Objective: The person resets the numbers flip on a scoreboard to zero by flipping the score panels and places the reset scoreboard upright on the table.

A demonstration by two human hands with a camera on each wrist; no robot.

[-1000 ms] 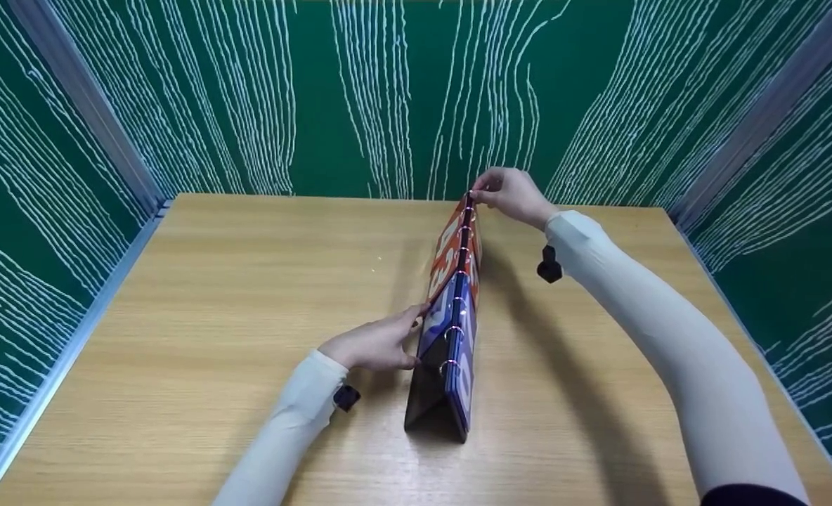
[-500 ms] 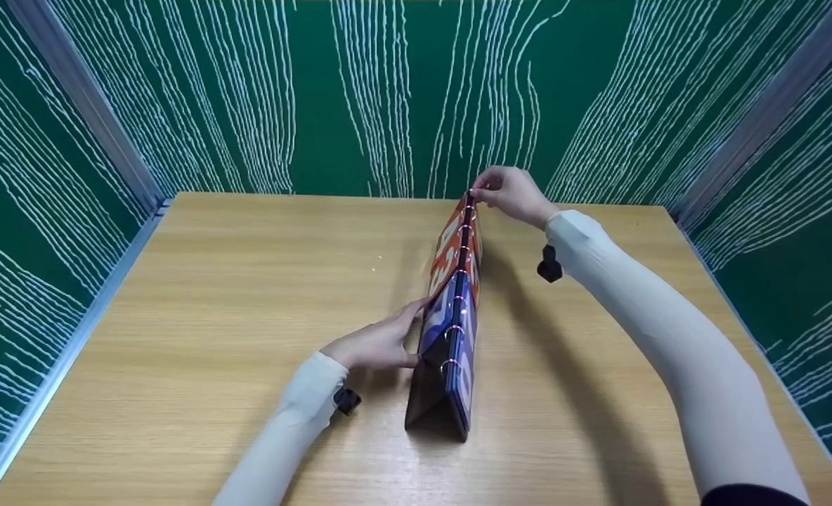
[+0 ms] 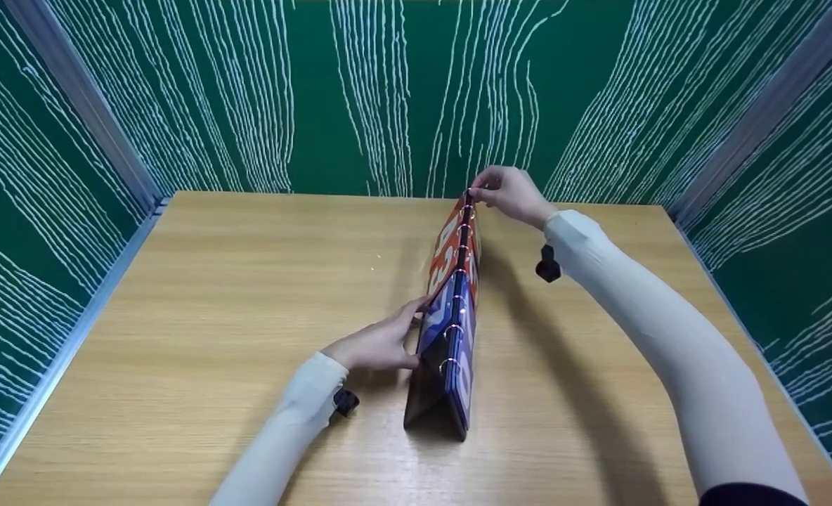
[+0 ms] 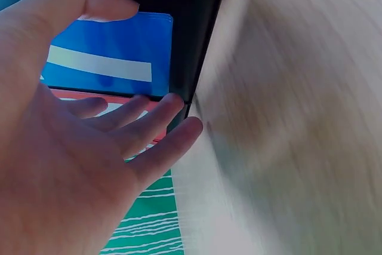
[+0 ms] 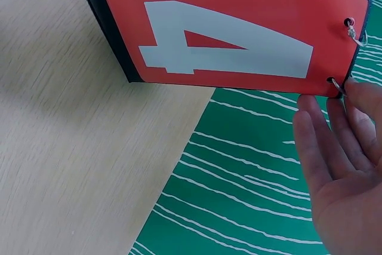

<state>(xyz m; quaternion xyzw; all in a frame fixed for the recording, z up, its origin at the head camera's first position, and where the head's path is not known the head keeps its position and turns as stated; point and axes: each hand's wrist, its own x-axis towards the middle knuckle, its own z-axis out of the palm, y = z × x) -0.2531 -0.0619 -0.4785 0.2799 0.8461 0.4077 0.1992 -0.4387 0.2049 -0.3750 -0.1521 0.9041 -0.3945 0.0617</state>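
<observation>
A tabletop flip scoreboard (image 3: 464, 383) stands like a tent, its ringed spine running away from me in the head view. Its near cards are blue, its far ones red with white numbers. My left hand (image 3: 379, 344) touches the left face from the side, fingers spread; the left wrist view has its thumb and fingers over a blue card (image 4: 128, 34) and the red one beside it. At the far end, my right hand (image 3: 513, 195) pinches the top corner of the spine. In the right wrist view, its thumb and fingers meet beside the ring of a red card (image 5: 239, 4) showing 4.
The scoreboard stands on a light wooden table (image 3: 247, 281). Green walls (image 3: 317, 105) with wavy white lines rise behind the table's far edge and along both sides. Grey metal posts (image 3: 82, 84) mark the back corners. A small black cube (image 3: 548, 264) hangs at my right wrist.
</observation>
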